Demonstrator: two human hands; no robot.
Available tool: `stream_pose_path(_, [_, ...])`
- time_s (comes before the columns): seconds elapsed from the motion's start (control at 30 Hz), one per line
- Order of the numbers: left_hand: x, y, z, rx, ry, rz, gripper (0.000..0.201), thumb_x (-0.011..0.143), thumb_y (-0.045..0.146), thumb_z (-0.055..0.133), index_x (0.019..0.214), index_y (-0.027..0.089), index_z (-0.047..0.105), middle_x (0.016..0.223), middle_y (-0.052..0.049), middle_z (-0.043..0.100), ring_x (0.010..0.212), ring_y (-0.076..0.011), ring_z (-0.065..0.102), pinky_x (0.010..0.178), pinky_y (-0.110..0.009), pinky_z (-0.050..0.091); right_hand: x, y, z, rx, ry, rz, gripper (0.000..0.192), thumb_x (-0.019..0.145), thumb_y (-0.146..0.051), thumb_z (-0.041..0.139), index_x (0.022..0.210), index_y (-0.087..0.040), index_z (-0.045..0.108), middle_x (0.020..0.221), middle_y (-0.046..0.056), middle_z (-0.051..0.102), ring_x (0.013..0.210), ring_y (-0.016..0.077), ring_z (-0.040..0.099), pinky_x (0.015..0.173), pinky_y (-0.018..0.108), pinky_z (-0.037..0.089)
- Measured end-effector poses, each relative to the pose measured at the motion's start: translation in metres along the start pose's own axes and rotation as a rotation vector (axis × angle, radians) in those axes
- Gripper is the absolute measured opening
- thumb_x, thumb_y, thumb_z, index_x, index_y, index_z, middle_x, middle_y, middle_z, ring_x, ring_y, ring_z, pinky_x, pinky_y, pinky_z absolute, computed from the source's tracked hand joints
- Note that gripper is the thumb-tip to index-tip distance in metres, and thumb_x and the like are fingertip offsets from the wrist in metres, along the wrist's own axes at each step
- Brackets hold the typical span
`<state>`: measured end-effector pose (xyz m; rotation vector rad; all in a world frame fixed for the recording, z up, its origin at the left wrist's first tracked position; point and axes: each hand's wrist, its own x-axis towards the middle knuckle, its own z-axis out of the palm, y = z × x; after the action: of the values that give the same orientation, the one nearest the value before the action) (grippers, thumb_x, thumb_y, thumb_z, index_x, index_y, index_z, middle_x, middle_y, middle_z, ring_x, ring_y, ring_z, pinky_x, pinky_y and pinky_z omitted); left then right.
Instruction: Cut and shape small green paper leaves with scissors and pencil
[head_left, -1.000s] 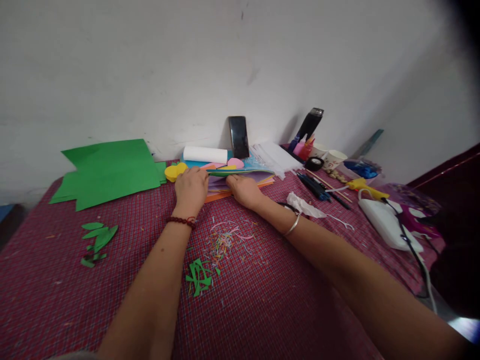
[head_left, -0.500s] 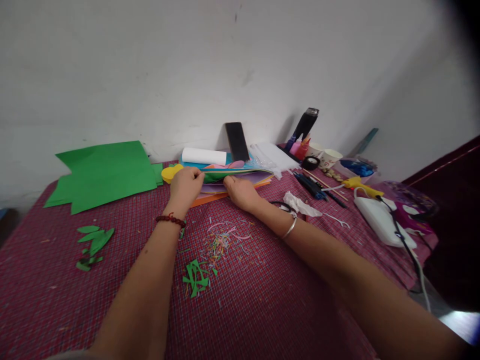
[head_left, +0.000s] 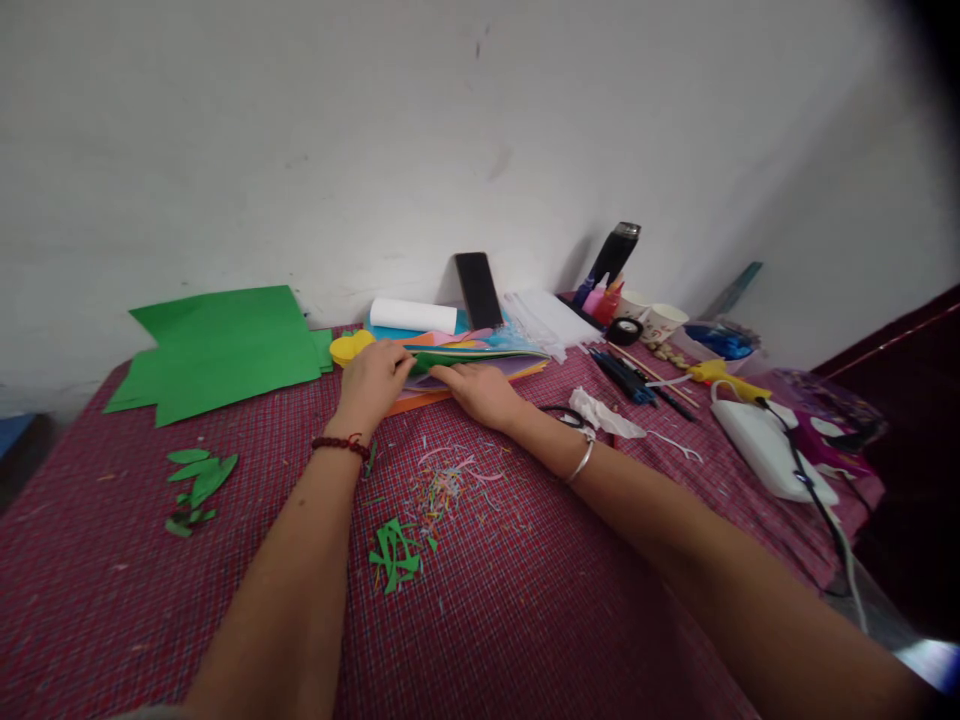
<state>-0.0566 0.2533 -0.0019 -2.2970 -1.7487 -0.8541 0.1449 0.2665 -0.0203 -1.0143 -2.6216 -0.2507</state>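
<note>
A stack of coloured paper sheets [head_left: 499, 358] lies at the far middle of the table, near the wall. My left hand [head_left: 373, 380] grips the near left edge of the upper sheets and holds them lifted, so a green sheet shows in the gap. My right hand [head_left: 480, 390] rests on the near edge of the lower sheets, fingers slipped between the layers. A red bead bracelet is on my left wrist, a silver bangle on my right.
Large green sheets [head_left: 217, 350] lie far left; green cut leaves [head_left: 193, 480] and paper scraps [head_left: 420, 510] lie nearer. A phone [head_left: 478, 290] leans on the wall by a white roll [head_left: 412, 315]. Pens, cups, a yellow glue gun [head_left: 724, 378] and a white box [head_left: 769, 448] sit right.
My left hand has lifted the upper sheets a little more and a green sheet now shows in the gap. My right hand has slid slightly left along the stack's edge.
</note>
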Motion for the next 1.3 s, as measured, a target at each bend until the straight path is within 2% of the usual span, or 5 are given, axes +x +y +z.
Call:
stream_pose_path(0.33, [0.001, -0.001, -0.001, -0.020, -0.025, -0.001, 0.019, 0.086, 0.028, 0.051, 0.076, 0.019, 0.065, 0.084, -0.007, 0.064, 0.080, -0.0208, 0.057, 0.068, -0.032, 0.043, 0.005, -0.002, -0.006, -0.128, -0.020, 0.018, 0.021, 0.096, -0.020, 0.041, 0.106, -0.016, 0.059, 0.095, 0.009, 0.068, 0.085, 0.0186, 0.060, 0.071, 0.029, 0.039])
stream_pose_path(0.77, [0.003, 0.000, -0.003, -0.190, -0.017, -0.042, 0.019, 0.080, 0.027, 0.054, 0.065, 0.019, 0.062, 0.077, -0.006, 0.064, 0.075, -0.0203, 0.057, 0.068, -0.032, 0.043, 0.020, -0.021, -0.015, -0.198, -0.032, -0.032, 0.021, 0.093, -0.020, 0.047, 0.088, -0.015, 0.067, 0.095, 0.010, 0.063, 0.091, 0.0232, 0.054, 0.078, 0.037, 0.035])
stream_pose_path(0.93, [0.003, -0.008, -0.005, -0.336, -0.005, -0.096, 0.022, 0.080, 0.031, 0.054, 0.062, 0.018, 0.059, 0.066, -0.002, 0.063, 0.065, -0.0156, 0.056, 0.062, -0.028, 0.043, 0.028, -0.023, -0.017, -0.176, -0.008, 0.011, 0.020, 0.092, -0.022, 0.049, 0.090, -0.015, 0.067, 0.097, 0.010, 0.062, 0.093, 0.0243, 0.051, 0.079, 0.038, 0.032])
stream_pose_path(1.13, [0.002, -0.007, -0.008, -0.434, -0.035, -0.120, 0.009, 0.070, 0.024, 0.060, 0.065, 0.018, 0.063, 0.068, -0.001, 0.065, 0.064, -0.0147, 0.056, 0.061, -0.028, 0.043, 0.032, -0.012, -0.022, -0.114, -0.011, 0.002, 0.028, 0.084, -0.042, 0.061, 0.097, -0.018, 0.066, 0.099, 0.006, 0.064, 0.097, 0.0228, 0.051, 0.079, 0.033, 0.030])
stream_pose_path(1.3, [0.002, -0.009, -0.007, -0.450, -0.051, -0.131, 0.008, 0.071, 0.023, 0.058, 0.068, 0.018, 0.064, 0.071, -0.002, 0.066, 0.067, -0.0156, 0.058, 0.061, -0.028, 0.044, 0.035, 0.000, -0.026, -0.025, -0.031, -0.063, 0.021, 0.085, -0.037, 0.062, 0.095, -0.019, 0.068, 0.099, 0.005, 0.065, 0.095, 0.0199, 0.053, 0.078, 0.031, 0.029])
